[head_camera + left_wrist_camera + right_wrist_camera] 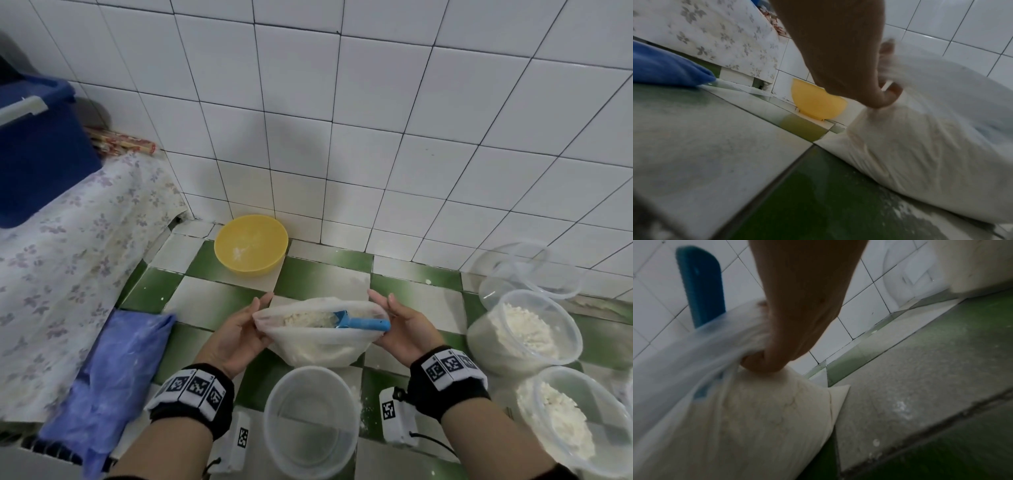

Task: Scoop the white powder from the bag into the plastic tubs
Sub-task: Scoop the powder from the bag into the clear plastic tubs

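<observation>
A clear plastic bag (318, 346) of white powder lies on the green and white tiled floor. My left hand (239, 329) pinches its left rim and my right hand (397, 329) pinches its right rim, holding the mouth wide. A blue scoop (359, 322) rests inside the mouth, handle pointing right, touched by neither hand's fingers as far as I see. An empty clear tub (308, 418) stands just in front of the bag. In the wrist views the left hand (885, 91) and the right hand (760, 360) grip the bag (931, 129) (748, 418), with the scoop (701, 285) handle sticking up.
Two tubs (524, 329) (568, 418) holding powder and an empty tub (531, 270) stand at the right. A yellow bowl (251, 244) sits by the tiled wall. A blue cloth (113, 377) lies left, beside a floral-covered surface (51, 260) bearing a blue bin (37, 147).
</observation>
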`<state>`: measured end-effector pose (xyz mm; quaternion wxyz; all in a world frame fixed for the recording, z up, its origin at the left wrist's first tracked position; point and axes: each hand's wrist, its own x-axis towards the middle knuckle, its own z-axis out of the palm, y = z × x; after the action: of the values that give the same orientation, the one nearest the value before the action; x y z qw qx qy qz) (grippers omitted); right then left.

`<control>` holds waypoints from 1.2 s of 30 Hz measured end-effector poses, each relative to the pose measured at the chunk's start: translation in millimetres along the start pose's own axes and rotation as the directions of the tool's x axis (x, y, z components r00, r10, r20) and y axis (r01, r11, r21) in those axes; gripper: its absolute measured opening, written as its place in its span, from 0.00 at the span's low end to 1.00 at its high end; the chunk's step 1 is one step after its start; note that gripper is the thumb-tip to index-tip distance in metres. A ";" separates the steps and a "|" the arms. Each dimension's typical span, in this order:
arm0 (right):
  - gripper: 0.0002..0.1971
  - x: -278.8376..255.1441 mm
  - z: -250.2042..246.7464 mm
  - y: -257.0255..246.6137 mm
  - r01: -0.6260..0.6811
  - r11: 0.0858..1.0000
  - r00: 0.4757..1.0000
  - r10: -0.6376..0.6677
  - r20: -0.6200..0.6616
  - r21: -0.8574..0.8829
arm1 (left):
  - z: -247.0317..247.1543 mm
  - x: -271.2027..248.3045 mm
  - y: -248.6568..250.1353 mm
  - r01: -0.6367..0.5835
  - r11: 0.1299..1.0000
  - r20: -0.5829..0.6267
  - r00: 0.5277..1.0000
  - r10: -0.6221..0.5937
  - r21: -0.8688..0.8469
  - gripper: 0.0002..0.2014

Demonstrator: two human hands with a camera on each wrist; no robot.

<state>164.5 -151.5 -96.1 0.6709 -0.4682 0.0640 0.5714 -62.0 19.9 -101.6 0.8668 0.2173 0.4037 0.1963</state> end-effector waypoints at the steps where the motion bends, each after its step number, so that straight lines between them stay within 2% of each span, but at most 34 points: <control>1: 0.19 0.0 -0.3 1.0 0.008 1.000 1.000 -0.008 0.004 0.010 | 0.4 -0.5 -1.3 -0.006 1.000 -0.004 1.000 0.006 -0.005 0.18; 5: 0.14 0.3 -3.1 1.8 0.091 0.995 0.995 -0.092 0.029 0.029 | 4.6 -4.3 -1.4 -0.029 0.997 0.044 0.999 0.026 0.069 0.15; 7: 0.16 -0.8 -2.3 -1.5 0.098 0.991 0.994 -0.093 0.056 -0.092 | 5.6 -7.6 5.0 -0.020 0.985 0.104 0.995 0.002 0.171 0.17; 9: 0.19 -3.2 2.1 -7.7 0.105 0.950 0.994 -0.088 0.068 -0.294 | 6.3 -10.5 13.0 -0.045 0.937 0.150 0.989 -0.008 0.348 0.20; 10: 0.20 -4.5 5.4 -11.5 0.111 0.901 0.993 -0.089 0.071 -0.419 | 6.5 -11.2 16.9 -0.077 0.886 0.171 0.985 -0.003 0.458 0.23; 12: 0.17 -6.0 13.3 -18.5 0.178 0.731 0.984 -0.142 0.108 -0.659 | 9.3 -11.6 22.6 -0.165 0.729 0.207 0.978 0.032 0.664 0.27; 15: 0.06 -2.2 21.5 -26.1 0.328 0.392 0.942 -0.208 0.264 -0.860 | 17.4 -4.5 24.0 -0.276 0.460 0.225 0.960 0.163 0.844 0.17; 16: 0.06 0.1 23.5 -27.2 0.342 0.314 0.936 -0.201 0.290 -0.886 | 19.6 -1.2 23.6 -0.313 0.371 0.247 0.945 0.214 0.874 0.16; 17: 0.07 2.4 25.2 -27.9 0.343 0.260 0.934 -0.196 0.299 -0.903 | 20.8 2.3 23.3 -0.344 0.299 0.276 0.929 0.247 0.890 0.14; 19: 0.10 7.0 28.2 -30.2 0.349 0.195 0.930 -0.190 0.314 -0.916 | 23.2 7.1 23.9 -0.372 0.212 0.315 0.913 0.260 0.904 0.09; 21: 0.11 11.2 29.4 -33.9 0.370 0.165 0.923 -0.180 0.341 -0.914 | 24.7 11.8 26.2 -0.366 0.200 0.318 0.919 0.236 0.909 0.07; 23: 0.11 14.7 29.3 -36.1 0.361 0.241 0.929 -0.172 0.327 -0.901 | 27.9 14.6 29.6 -0.356 0.230 0.308 0.926 0.220 0.906 0.07; 24: 0.12 16.7 29.0 -36.7 0.336 0.336 0.940 -0.176 0.291 -0.880 | 29.9 15.5 30.9 -0.348 0.273 0.295 0.931 0.217 0.897 0.08; 27: 0.18 20.4 30.4 -34.0 0.203 0.687 0.979 -0.133 0.154 -0.697 | 34.7 17.3 31.0 -0.287 0.486 0.217 0.956 0.196 0.825 0.10; 29: 0.15 21.0 30.8 -30.5 0.129 0.807 0.991 -0.077 0.114 -0.576 | 35.3 17.8 27.9 -0.245 0.609 0.164 0.969 0.186 0.754 0.11; 32: 0.13 17.3 27.2 -28.7 0.080 0.856 0.995 -0.041 0.089 -0.510 | 33.8 13.0 23.5 -0.168 0.723 0.098 0.986 0.138 0.670 0.12; 34: 0.13 12.8 21.0 -31.2 0.094 0.828 0.995 -0.056 0.085 -0.553 | 28.1 7.9 24.9 -0.131 0.750 0.093 0.991 0.093 0.649 0.13; 36: 0.13 6.8 14.7 -32.7 0.086 0.757 0.996 -0.054 0.068 -0.648 | 18.7 1.4 29.5 -0.092 0.734 0.095 0.995 0.038 0.673 0.13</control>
<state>187.2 -133.3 -74.1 0.4892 -0.6607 -0.1707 0.5432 -51.4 41.0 -75.9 0.7356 0.5384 0.4070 0.0581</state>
